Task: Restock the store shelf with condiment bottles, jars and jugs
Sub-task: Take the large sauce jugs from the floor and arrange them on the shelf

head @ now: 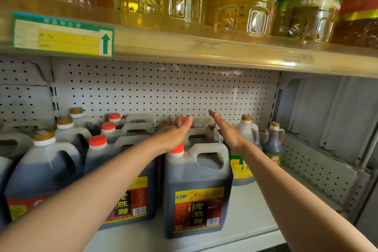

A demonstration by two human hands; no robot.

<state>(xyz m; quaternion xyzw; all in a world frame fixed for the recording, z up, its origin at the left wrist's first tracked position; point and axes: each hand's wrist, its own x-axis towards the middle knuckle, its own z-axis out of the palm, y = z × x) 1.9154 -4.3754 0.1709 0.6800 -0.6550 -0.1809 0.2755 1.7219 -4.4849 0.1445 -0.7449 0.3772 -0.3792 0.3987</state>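
Both your arms are bare from where they enter at the lower edge right up to the fingertips; no sleeve, cuff or glove shows anywhere along them. Your left hand point(173, 133) carries no ring on the fingers you can see, and the wrist just behind it has no watch, band or bracelet. Your right hand point(227, 130) is equally plain: nothing on its fingers, nothing round the wrist behind it. Your forearms are slender and smooth, with no marks, tattoos or plasters on the sides facing you. Your nails are too blurred to tell apart.
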